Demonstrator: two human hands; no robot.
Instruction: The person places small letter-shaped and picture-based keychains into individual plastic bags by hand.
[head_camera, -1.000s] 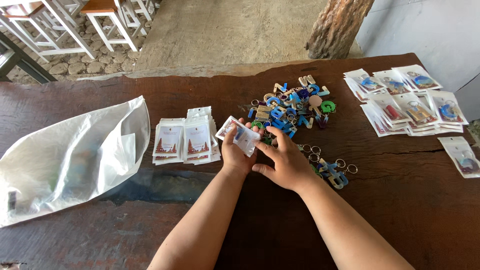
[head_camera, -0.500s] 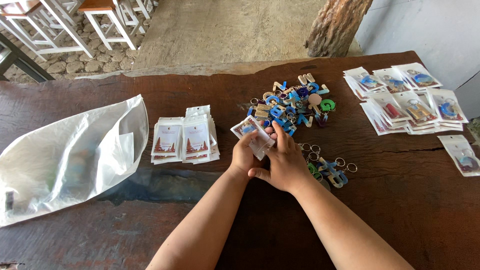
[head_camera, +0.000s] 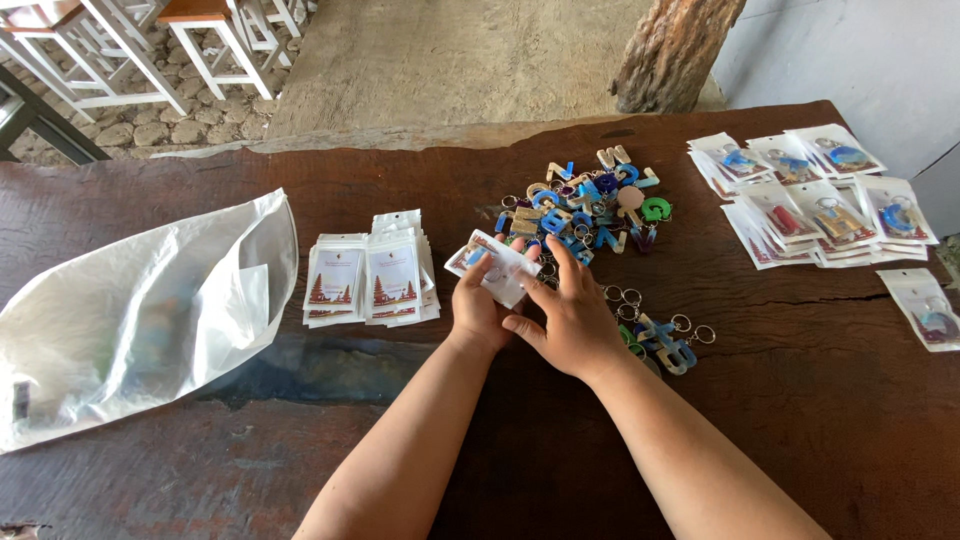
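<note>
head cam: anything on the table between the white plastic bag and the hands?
Yes, in the head view: two stacks of empty printed pouches lie on the table between the white plastic bag and the left hand.

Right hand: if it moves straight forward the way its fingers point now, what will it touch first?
The right hand already touches the pouch that the left hand holds. Beyond it, probably the keychain pile, though depth is unclear.

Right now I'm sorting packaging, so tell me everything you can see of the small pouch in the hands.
The small pouch is a flat, clear plastic sleeve with a white card insert and something blue inside. It is tilted, held above the dark wooden table by the left hand, with the right hand fingers touching its lower edge.
</note>
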